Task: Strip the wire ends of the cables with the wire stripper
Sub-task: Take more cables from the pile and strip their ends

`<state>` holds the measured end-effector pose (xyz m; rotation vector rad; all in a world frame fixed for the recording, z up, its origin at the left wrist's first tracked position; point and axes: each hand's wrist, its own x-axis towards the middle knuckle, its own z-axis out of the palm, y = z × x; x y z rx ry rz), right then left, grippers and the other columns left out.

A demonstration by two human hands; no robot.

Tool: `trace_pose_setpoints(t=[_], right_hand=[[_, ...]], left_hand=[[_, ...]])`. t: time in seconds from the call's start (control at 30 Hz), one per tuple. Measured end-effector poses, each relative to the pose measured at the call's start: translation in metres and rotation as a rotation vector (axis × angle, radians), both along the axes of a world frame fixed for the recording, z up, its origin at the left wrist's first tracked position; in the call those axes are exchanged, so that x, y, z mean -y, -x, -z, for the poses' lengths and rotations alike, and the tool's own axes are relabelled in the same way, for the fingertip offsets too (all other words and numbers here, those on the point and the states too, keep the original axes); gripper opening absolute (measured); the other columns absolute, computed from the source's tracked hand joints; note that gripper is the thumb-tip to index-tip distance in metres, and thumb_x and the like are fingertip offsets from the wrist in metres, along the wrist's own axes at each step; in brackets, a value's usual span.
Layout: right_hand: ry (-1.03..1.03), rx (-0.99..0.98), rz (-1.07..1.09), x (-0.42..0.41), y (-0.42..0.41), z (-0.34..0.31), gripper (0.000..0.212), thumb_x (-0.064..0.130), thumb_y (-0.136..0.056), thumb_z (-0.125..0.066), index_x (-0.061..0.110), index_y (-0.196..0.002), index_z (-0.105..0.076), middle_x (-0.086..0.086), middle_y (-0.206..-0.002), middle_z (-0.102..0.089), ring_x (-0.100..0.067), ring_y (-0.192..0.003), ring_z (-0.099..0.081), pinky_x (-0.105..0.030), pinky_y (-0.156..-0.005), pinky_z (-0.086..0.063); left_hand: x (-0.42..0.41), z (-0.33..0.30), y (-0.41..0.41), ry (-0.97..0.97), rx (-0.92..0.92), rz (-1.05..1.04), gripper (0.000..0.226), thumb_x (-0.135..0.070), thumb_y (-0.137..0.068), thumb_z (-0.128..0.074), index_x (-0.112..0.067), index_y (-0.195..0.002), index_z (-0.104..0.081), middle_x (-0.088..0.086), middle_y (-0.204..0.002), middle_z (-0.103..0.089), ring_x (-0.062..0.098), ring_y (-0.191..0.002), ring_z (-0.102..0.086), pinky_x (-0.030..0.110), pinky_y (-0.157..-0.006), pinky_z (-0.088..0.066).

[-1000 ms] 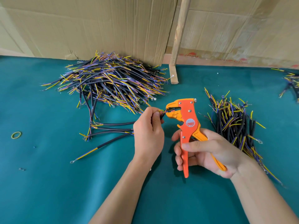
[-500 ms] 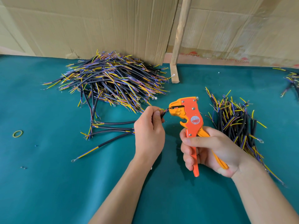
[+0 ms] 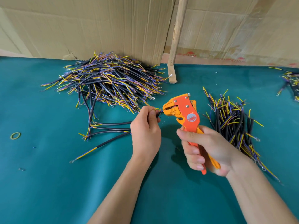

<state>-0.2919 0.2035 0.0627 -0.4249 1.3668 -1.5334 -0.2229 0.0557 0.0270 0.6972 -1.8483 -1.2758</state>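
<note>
My right hand (image 3: pixel 207 149) grips the handles of an orange wire stripper (image 3: pixel 184 113), held upright with its jaws pointing left. My left hand (image 3: pixel 145 131) pinches the end of a black cable (image 3: pixel 157 112), whose bent yellow-green wire tip sits right at the stripper's jaws. The rest of that cable is hidden under my left hand. A big heap of black cables (image 3: pixel 110 81) with yellow, blue and brown wire ends lies at the back left. A smaller pile of cables (image 3: pixel 233 123) lies to the right of the stripper.
A few loose cables (image 3: pixel 110 128) lie left of my left hand on the teal table cover (image 3: pixel 48 183). A rubber band (image 3: pixel 15 135) sits far left. Cardboard sheets (image 3: pixel 97 26) and a wooden post (image 3: pixel 175 42) stand behind. More cables (image 3: pixel 289 81) lie at the right edge.
My right hand has shifted the stripper slightly right and back toward the cable tip. My left hand has kept hold of the cable end, which now meets the jaws again.
</note>
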Motion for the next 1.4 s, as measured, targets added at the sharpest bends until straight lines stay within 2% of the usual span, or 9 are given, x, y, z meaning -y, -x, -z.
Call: trace_pose_setpoints(t=[0.1, 0.17, 0.23, 0.4, 0.47, 0.6, 0.77, 1.13, 1.4], right_hand=[[0.077, 0.030, 0.021, -0.006, 0.008, -0.003, 0.015, 0.016, -0.083, -0.075, 0.010, -0.092, -0.065, -0.020, -0.077, -0.059, -0.034, -0.060, -0.060, -0.043, -0.056, -0.055], [0.103, 0.036, 0.083, -0.009, 0.013, -0.003, 0.020, 0.012, -0.080, -0.073, 0.007, -0.099, -0.067, -0.025, -0.087, -0.063, -0.038, -0.072, -0.065, -0.048, -0.069, -0.058], [0.101, 0.035, 0.098, -0.012, 0.017, -0.002, 0.025, 0.012, -0.079, -0.073, 0.005, -0.103, -0.068, -0.026, -0.089, -0.063, -0.039, -0.075, -0.065, -0.050, -0.071, -0.058], [0.021, 0.016, -0.049, -0.012, 0.013, -0.003, 0.025, 0.010, -0.082, -0.073, 0.004, -0.105, -0.068, -0.028, -0.091, -0.062, -0.042, -0.075, -0.064, -0.053, -0.073, -0.057], [-0.023, 0.006, -0.075, -0.009, 0.008, -0.003, 0.024, 0.008, -0.080, -0.074, 0.004, -0.103, -0.068, -0.029, -0.089, -0.062, -0.042, -0.075, -0.064, -0.052, -0.072, -0.057], [-0.056, -0.015, -0.039, -0.008, 0.006, -0.005, 0.027, 0.007, -0.078, -0.074, 0.002, -0.103, -0.067, -0.029, -0.088, -0.062, -0.043, -0.075, -0.064, -0.053, -0.072, -0.057], [-0.067, -0.014, -0.034, -0.005, 0.003, -0.006, 0.027, 0.008, -0.078, -0.074, 0.001, -0.103, -0.067, -0.029, -0.088, -0.062, -0.044, -0.075, -0.064, -0.053, -0.072, -0.058], [-0.039, -0.031, -0.012, 0.001, -0.002, -0.004, 0.016, 0.010, -0.078, -0.074, 0.008, -0.094, -0.071, -0.024, -0.080, -0.061, -0.039, -0.068, -0.062, -0.050, -0.068, -0.058], [-0.068, -0.066, 0.008, 0.004, -0.004, -0.001, 0.026, 0.012, -0.078, -0.075, 0.002, -0.099, -0.064, -0.023, -0.079, -0.061, -0.038, -0.066, -0.063, -0.049, -0.065, -0.058]], left_hand=[[0.000, 0.000, 0.000, -0.003, -0.002, -0.013, 0.021, -0.008, -0.103, -0.049, -0.017, -0.089, -0.061, -0.008, -0.073, -0.063, 0.004, -0.062, -0.051, 0.014, -0.060, -0.038], [0.000, 0.001, 0.000, -0.028, -0.010, -0.014, 0.020, -0.008, -0.103, -0.050, -0.018, -0.090, -0.062, -0.009, -0.072, -0.063, 0.006, -0.061, -0.052, 0.018, -0.060, -0.041], [0.000, 0.001, 0.000, -0.042, -0.018, -0.006, 0.020, -0.008, -0.103, -0.051, -0.018, -0.091, -0.063, -0.008, -0.072, -0.065, 0.010, -0.062, -0.056, 0.022, -0.060, -0.046], [-0.001, -0.001, -0.001, -0.039, -0.027, -0.003, 0.016, -0.008, -0.100, -0.056, -0.014, -0.090, -0.066, -0.003, -0.073, -0.069, 0.019, -0.065, -0.059, 0.027, -0.063, -0.048], [-0.001, -0.002, -0.001, -0.020, -0.037, -0.008, 0.013, -0.008, -0.098, -0.059, -0.012, -0.087, -0.066, 0.000, -0.073, -0.068, 0.017, -0.065, -0.057, 0.022, -0.063, -0.046], [-0.002, -0.003, -0.003, -0.001, -0.046, 0.000, 0.012, -0.007, -0.096, -0.063, -0.010, -0.085, -0.066, -0.001, -0.071, -0.065, 0.017, -0.068, -0.055, 0.017, -0.062, -0.042], [-0.001, -0.003, -0.002, 0.019, -0.029, -0.015, 0.013, -0.008, -0.095, -0.065, -0.012, -0.083, -0.066, -0.008, -0.070, -0.064, 0.006, -0.065, -0.053, 0.011, -0.063, -0.039], [-0.001, -0.001, -0.002, 0.053, -0.011, -0.030, 0.010, -0.010, -0.093, -0.068, -0.013, -0.084, -0.070, -0.007, -0.074, -0.068, 0.011, -0.069, -0.058, 0.023, -0.069, -0.047], [-0.002, -0.001, -0.003, 0.073, -0.013, -0.037, 0.009, -0.005, -0.088, -0.069, -0.012, -0.083, -0.072, -0.005, -0.075, -0.069, 0.012, -0.071, -0.061, 0.019, -0.069, -0.047]])
